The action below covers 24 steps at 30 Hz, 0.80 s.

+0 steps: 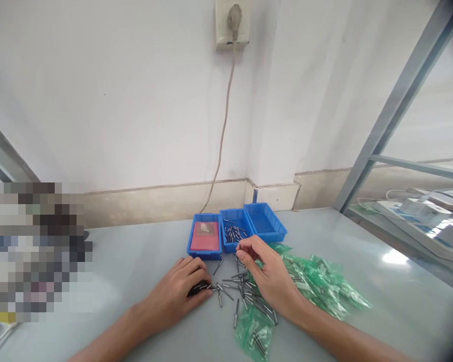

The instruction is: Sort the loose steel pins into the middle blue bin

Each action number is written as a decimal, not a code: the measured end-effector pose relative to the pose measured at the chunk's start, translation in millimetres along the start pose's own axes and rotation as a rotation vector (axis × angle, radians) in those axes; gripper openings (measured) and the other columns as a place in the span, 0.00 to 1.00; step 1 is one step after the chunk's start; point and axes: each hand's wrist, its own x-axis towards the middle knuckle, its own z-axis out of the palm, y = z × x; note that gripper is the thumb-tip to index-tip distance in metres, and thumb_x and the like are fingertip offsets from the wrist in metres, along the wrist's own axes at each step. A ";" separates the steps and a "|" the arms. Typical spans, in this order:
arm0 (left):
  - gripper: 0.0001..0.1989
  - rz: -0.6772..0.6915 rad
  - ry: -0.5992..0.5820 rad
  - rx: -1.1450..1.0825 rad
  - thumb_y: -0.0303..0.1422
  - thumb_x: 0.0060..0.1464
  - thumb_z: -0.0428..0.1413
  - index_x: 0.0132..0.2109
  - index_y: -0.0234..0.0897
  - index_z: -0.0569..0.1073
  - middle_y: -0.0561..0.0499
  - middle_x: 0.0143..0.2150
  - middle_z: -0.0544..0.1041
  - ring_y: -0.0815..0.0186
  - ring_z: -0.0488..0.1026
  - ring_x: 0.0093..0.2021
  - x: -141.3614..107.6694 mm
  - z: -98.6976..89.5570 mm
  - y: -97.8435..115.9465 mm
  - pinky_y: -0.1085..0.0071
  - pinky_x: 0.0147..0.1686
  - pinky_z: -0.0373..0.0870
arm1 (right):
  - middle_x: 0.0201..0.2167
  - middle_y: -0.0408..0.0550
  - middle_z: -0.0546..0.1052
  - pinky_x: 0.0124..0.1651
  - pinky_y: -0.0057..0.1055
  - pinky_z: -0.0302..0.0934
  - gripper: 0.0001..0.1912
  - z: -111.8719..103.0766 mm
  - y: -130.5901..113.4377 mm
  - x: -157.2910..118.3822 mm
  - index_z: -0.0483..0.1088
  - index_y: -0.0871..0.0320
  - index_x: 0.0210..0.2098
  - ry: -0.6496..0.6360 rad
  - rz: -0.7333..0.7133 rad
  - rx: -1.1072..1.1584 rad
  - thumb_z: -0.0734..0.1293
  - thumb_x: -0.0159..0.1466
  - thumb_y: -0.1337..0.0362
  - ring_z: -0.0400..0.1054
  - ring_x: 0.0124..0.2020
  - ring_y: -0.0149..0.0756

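Observation:
My left hand (184,284) rests on the table, its fingers curled round a bunch of thin metal pins (201,287). Their ends show between thumb and fingers. Just in front of the middle blue bin (232,247), my right hand (268,274) is closed in a pinch. Whatever its fingertips hold is too small to make out. Loose metal pins (259,303) lie scattered between the hands, dark shanks with shinier ends. More pins (234,234) lie inside the middle bin. A green-tinted clear bag (249,329) with several pins lies near the front.
A left blue bin (205,256) holds a red card (205,241) with a small clear packet. Another blue bin (266,221) stands at the right. Green plastic bags (320,284) are heaped beside my right forearm. A metal frame (377,125) rises at right; a cable (225,110) hangs behind.

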 end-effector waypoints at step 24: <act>0.04 -0.001 -0.015 0.003 0.34 0.73 0.58 0.51 0.41 0.75 0.48 0.51 0.76 0.58 0.72 0.49 0.3 -0.8 -1.2 0.62 0.51 0.70 | 0.29 0.40 0.65 0.33 0.30 0.56 0.26 8.0 3.2 -1.3 0.64 0.53 0.33 -0.151 0.249 0.416 0.58 0.78 0.41 0.58 0.30 0.34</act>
